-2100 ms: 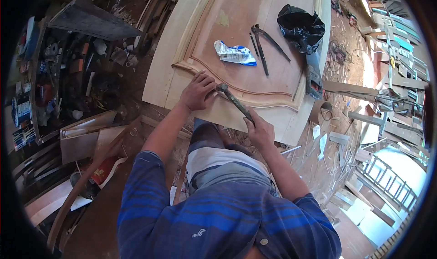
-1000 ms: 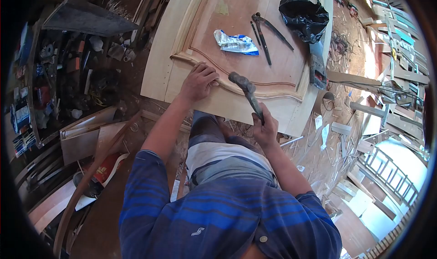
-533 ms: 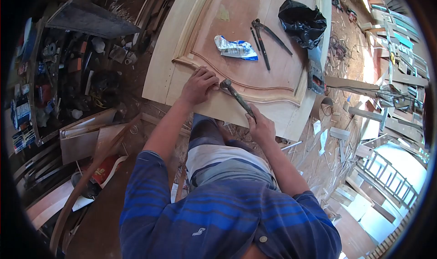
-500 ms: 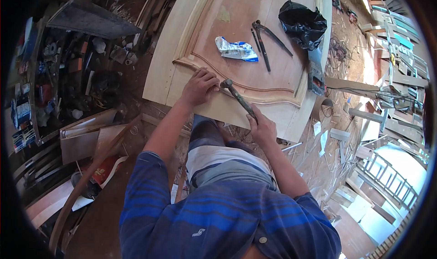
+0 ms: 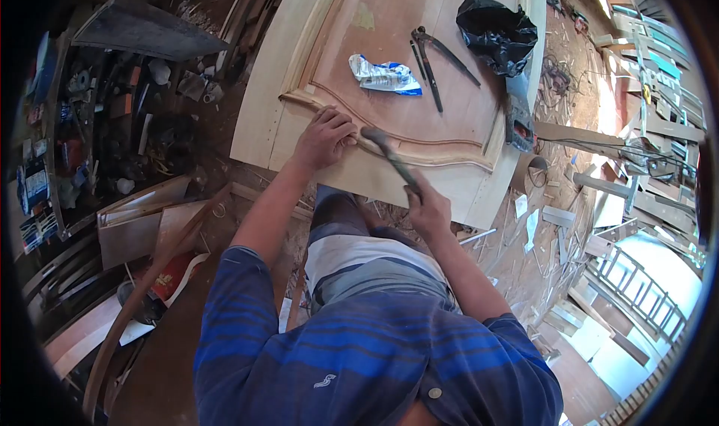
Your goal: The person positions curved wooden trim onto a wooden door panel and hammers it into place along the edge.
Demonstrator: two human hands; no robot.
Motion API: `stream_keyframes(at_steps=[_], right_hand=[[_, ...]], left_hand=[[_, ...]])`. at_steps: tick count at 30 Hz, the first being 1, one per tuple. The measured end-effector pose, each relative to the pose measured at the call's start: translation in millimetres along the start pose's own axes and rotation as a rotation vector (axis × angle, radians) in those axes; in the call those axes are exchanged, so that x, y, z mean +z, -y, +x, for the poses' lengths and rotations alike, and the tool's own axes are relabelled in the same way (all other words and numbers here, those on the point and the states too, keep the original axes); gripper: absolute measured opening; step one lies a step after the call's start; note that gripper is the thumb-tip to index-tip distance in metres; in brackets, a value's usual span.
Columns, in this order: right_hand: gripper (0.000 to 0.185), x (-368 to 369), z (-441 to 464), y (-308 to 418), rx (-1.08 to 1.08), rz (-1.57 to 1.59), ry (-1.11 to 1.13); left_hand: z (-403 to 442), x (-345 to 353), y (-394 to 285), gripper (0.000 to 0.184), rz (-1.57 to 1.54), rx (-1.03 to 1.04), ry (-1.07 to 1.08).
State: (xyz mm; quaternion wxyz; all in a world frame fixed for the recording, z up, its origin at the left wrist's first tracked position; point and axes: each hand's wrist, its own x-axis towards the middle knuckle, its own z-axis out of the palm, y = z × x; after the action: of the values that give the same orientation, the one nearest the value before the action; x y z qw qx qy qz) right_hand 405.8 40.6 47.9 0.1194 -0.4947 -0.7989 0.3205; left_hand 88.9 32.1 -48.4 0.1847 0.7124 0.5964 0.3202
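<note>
My right hand (image 5: 430, 207) is wrapped round the handle of a hammer (image 5: 395, 161), whose slightly blurred head is just right of my left fingertips. My left hand (image 5: 325, 137) rests on the curved moulding (image 5: 419, 153) near the close edge of a wooden panel (image 5: 258, 119). Its fingers are pinched together; whatever they hold is too small to make out. Farther up the panel lie a crumpled white and blue packet (image 5: 384, 76), black pincers (image 5: 449, 55) and a thin dark rod (image 5: 427, 77).
A black plastic bag (image 5: 496, 35) and a saw with a dark handle (image 5: 519, 124) lie along the panel's right side. Cluttered shelving (image 5: 79, 134) stands at the left. Wood scraps and a ladder (image 5: 644, 291) are on the right.
The hammer head has shifted slightly and is now blurred, still close to my left fingers. My left hand stays on the moulding. The whole view has shifted a little.
</note>
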Motion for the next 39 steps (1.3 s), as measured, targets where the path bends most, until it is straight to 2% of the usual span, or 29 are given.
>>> stream_keyframes(at_steps=[3, 7, 10, 13, 16, 19, 22, 25, 28, 29, 32, 35, 39], right_hand=[[0.054, -14.8, 12.6, 7.5, 0.088, -0.258, 0.223], [0.05, -7.9, 3.6, 6.1, 0.014, 0.061, -0.011], [0.049, -1.8, 7.3, -3.7, 0.117, -0.244, 0.242], [0.047, -12.9, 10.2, 8.4, 0.16, -0.094, 0.223], [0.045, -13.8, 16.5, 10.6, 0.253, -0.205, 0.329], [0.045, -16.3, 14.3, 5.9, 0.144, -0.078, 0.208], [0.049, -11.9, 11.3, 5.9, 0.181, -0.183, 0.325], [0.047, -24.3, 21.0, 14.5, 0.166, -0.165, 0.289], [0.044, -21.9, 9.8, 7.4, 0.217, 0.014, 0.104], [0.044, -22.4, 7.9, 3.8, 0.281, 0.027, 0.095], [0.047, -28.9, 7.1, -2.8, 0.415, 0.047, 0.051], [0.046, -28.3, -0.8, -16.4, 0.369, 0.012, -0.019], [0.044, -27.2, -4.8, -15.4, 0.369, 0.004, -0.028]], left_hand=[[1.1, -0.2, 2.4, 0.028, 0.015, 0.013, -0.014], [-1.3, 1.5, 2.4, 0.03, -0.008, 0.002, -0.017], [-2.1, 1.0, 1.3, 0.03, 0.009, -0.007, 0.004], [-3.7, -0.7, 0.4, 0.029, 0.02, -0.01, 0.007], [-1.5, -1.6, -1.8, 0.03, -0.004, -0.001, 0.015], [1.3, -3.8, -3.2, 0.029, -0.004, 0.008, 0.007], [1.2, -6.9, -6.5, 0.025, 0.015, -0.001, 0.028], [10.2, -20.7, -10.1, 0.025, -0.01, -0.006, 0.1], [26.2, -21.8, -3.0, 0.027, -0.028, -0.022, 0.129], [28.2, -18.4, -2.1, 0.028, -0.032, -0.038, 0.135], [66.4, 2.9, -20.3, 0.021, -0.079, -0.424, -0.049], [83.5, 30.1, -7.7, 0.023, 0.076, -0.488, -0.118], [98.2, 29.7, -6.5, 0.017, 0.059, -0.542, -0.093]])
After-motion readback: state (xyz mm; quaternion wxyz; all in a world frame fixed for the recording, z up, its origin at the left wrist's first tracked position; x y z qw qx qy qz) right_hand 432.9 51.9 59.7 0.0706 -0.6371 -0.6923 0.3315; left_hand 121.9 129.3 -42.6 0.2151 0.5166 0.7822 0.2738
